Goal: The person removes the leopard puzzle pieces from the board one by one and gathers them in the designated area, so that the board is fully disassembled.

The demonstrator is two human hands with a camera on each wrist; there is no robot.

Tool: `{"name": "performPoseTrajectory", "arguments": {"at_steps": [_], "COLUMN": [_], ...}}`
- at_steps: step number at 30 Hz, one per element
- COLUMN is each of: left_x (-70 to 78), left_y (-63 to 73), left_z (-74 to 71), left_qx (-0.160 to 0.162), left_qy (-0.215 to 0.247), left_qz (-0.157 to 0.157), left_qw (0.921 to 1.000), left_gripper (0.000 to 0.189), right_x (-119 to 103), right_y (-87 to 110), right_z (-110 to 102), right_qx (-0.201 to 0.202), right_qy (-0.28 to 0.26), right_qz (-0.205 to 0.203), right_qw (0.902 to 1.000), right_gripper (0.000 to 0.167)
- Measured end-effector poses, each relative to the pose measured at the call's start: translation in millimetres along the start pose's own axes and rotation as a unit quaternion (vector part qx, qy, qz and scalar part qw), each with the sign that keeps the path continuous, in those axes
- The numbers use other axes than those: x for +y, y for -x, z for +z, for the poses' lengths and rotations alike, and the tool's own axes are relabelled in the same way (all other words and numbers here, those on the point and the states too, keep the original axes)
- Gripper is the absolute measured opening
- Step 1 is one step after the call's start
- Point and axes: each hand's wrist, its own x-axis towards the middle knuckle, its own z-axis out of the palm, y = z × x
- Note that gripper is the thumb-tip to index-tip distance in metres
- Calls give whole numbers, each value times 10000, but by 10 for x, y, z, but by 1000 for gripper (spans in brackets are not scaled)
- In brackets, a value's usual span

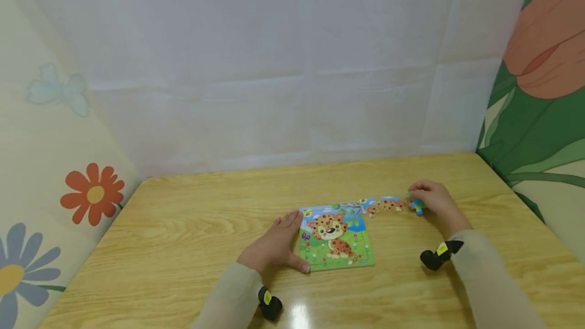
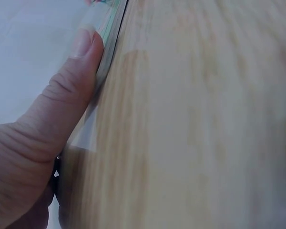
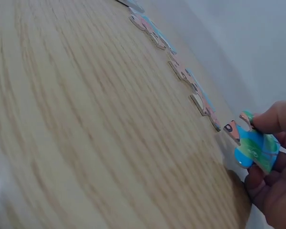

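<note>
A square puzzle board [image 1: 337, 266] with a cartoon leopard on green grass and blue sky lies flat on the table. My left hand [image 1: 275, 245] is spread along its left side, fingertips at the upper left edge and thumb at the lower left corner. In the left wrist view the thumb [image 2: 69, 88] presses against the board's side. Beyond the board's right side, my right hand [image 1: 434, 199] pinches a blue and green puzzle piece [image 3: 260, 148] between thumb and fingers. Leftward from it, a row of spotted loose puzzle pieces [image 1: 388, 204] reaches to the board's upper right corner.
The wooden table [image 1: 192, 248] has a pale grain and a light glare near the front. A white cloth backdrop [image 1: 274, 116] hangs behind it, with flower-painted panels [image 1: 539, 131] on both sides. Black wrist devices [image 1: 270, 307] sit on both sleeves.
</note>
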Motion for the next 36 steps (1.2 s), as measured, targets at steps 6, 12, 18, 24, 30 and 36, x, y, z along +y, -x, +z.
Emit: {"name": "performPoseTrajectory", "arguments": {"at_steps": [6, 12, 18, 24, 30, 36], "left_x": [9, 2, 3, -8, -13, -14], "left_y": [14, 18, 6, 1, 6, 9], "left_z": [4, 34, 30, 30, 20, 10], "left_qx": [9, -26, -25, -52, -29, -55], "left_qy": [90, 192, 121, 76, 15, 96], "left_qz": [-6, -82, -46, -73, -16, -51], "left_qw": [10000, 9998, 9999, 9999, 10000, 9999], "left_gripper": [124, 126, 125, 126, 126, 126], "right_x": [45, 58, -16, 13, 50, 46], "right_y": [-10, 1, 40, 38, 34, 63], "right_z": [12, 0, 14, 44, 63, 74], "right_qx": [-90, -211, -197, 70, 189, 399], "right_qy": [162, 933, 1425, 1772, 1703, 1385], "right_qz": [-51, -336, -339, -662, -596, -246], "right_qw": [9998, 9948, 9890, 9819, 9834, 9892], "right_gripper": [24, 24, 25, 21, 23, 30]}}
